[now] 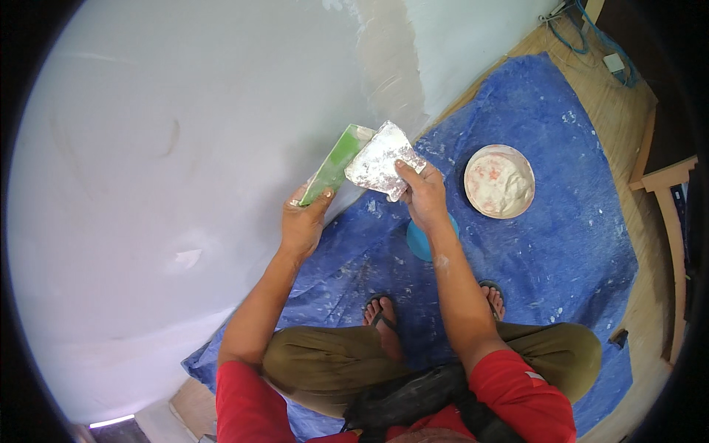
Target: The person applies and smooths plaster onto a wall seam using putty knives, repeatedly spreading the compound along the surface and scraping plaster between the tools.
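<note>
In my left hand (306, 218) is a flat green plastic spreader (336, 167), its long edge tilted up toward the right. My right hand (423, 193) pinches a squarish flat plate (382, 162) caked with white filler, thumb on top. The plate's left edge meets or overlaps the upper end of the green spreader; I cannot tell whether they touch. Both are held up in front of the pale wall (148, 148). To the right of my right hand, a round bowl (500, 181) of white paste with some reddish patches stands on the blue sheet.
A blue tarp (546, 258) spotted with white covers the floor under my feet. A light-blue round thing (419, 241) lies partly behind my right forearm. Blue cables (583, 44) and a wooden frame (668, 177) are at the right. The wall has a beige unpainted strip (389, 66).
</note>
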The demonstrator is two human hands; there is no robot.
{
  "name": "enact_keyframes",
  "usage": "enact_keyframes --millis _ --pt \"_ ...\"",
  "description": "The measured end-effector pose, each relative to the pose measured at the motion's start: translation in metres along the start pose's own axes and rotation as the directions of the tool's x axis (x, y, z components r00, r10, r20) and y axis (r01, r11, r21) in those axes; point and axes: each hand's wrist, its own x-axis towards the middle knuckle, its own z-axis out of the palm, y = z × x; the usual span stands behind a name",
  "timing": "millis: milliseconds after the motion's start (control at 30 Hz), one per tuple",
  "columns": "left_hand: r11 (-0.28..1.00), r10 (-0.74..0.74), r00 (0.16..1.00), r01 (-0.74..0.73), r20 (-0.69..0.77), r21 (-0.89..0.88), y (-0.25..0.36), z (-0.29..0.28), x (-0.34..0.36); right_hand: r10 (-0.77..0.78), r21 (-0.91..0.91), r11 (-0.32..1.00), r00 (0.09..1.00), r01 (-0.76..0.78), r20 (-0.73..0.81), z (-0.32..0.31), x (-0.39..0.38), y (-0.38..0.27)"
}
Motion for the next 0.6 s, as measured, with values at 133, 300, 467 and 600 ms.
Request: enact_keyframes --millis 133,300,467,600 --pt "0.992 0.050 0.999 -0.050 0.000 0.114 -0.006 -0.002 0.000 -0.013 0.047 0.999 0.998 0.016 -0.065 0.012 -0.002 0.004" --pt "0.888 0.121 0.992 -0.094 -0.032 0.450 -0.006 -0.002 -0.001 -0.044 0.074 0.996 0.994 0.052 -0.104 0.016 -0.002 0.005" --pt "0.796 0.236 0.971 -0.215 0.037 0.566 -0.005 0.010 -0.004 -0.022 0.050 0.998 0.989 0.030 -0.146 0.012 -0.003 0.004" --pt "0.789 0.181 0.983 -0.151 0.009 0.595 -0.004 0.011 -0.005 -0.030 0.115 0.992 0.992 0.044 -0.122 0.013 -0.006 0.003"
